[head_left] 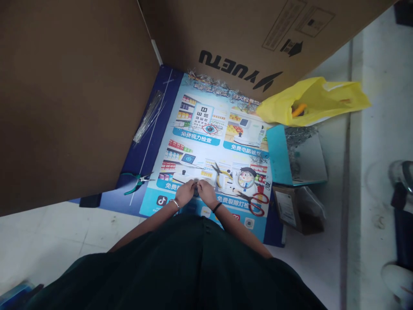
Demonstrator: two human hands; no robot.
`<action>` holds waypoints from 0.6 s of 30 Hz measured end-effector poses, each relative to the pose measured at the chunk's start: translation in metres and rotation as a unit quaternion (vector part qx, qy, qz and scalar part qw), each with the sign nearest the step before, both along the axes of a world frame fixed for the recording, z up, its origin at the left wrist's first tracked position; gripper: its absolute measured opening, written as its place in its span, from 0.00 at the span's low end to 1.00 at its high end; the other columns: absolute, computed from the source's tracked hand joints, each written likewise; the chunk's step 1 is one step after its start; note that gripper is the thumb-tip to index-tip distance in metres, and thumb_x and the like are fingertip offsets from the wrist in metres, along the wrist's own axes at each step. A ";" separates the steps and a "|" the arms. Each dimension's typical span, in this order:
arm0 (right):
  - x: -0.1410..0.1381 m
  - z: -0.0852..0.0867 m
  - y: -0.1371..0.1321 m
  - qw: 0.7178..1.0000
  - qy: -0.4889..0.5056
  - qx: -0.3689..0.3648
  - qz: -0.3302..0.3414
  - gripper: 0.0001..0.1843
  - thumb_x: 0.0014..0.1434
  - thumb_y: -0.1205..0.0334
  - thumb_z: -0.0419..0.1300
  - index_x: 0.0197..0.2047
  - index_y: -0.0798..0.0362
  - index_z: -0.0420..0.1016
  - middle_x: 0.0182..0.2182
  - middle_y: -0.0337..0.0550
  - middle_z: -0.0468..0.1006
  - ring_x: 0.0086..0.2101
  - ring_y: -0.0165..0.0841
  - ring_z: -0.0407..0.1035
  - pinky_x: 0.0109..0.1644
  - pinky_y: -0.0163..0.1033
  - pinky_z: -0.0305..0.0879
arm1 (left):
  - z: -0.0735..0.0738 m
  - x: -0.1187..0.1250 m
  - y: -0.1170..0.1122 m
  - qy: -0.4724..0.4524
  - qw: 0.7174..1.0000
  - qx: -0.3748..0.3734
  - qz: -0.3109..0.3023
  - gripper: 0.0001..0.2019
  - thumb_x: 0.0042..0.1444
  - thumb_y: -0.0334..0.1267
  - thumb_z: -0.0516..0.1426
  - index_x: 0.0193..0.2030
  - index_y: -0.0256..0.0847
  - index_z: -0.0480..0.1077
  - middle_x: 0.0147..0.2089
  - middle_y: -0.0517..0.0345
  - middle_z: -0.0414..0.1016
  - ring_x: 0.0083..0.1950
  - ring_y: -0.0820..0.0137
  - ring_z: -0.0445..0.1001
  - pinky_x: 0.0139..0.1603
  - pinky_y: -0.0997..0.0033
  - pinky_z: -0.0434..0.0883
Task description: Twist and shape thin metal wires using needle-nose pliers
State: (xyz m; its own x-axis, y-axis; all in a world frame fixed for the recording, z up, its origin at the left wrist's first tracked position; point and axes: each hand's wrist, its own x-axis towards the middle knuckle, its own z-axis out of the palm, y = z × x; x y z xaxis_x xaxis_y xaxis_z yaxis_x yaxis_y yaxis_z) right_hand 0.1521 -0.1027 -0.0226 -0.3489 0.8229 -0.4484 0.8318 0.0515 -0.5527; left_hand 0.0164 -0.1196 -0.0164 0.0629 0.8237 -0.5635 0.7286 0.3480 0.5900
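My left hand and my right hand meet at the fingertips, both closed in a pinch over a printed poster board. Whatever lies between the fingers is small and cannot be made out. Just beyond my right hand lie pliers with yellow handles. Red-handled scissors rest to the right. Green-handled pliers sit to the left, on the board's dark blue margin. Farther up that margin is a bundle of thin silvery wires.
Large cardboard panels stand along the back and left. Shiny wire pieces line the board's far edge. At right are a yellow bag, an open blue box with silvery wire pieces inside, and a small brown carton.
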 end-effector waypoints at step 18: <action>0.064 0.024 0.024 0.961 -0.196 0.186 -0.059 0.29 0.56 0.60 0.57 0.60 0.58 0.58 0.57 0.61 0.58 0.55 0.53 0.49 0.53 0.57 0.46 | -0.006 -0.023 0.022 -0.031 0.994 0.020 0.098 0.13 0.61 0.40 0.52 0.47 0.35 0.67 0.45 0.52 0.71 0.41 0.69 0.72 0.41 0.63 0.73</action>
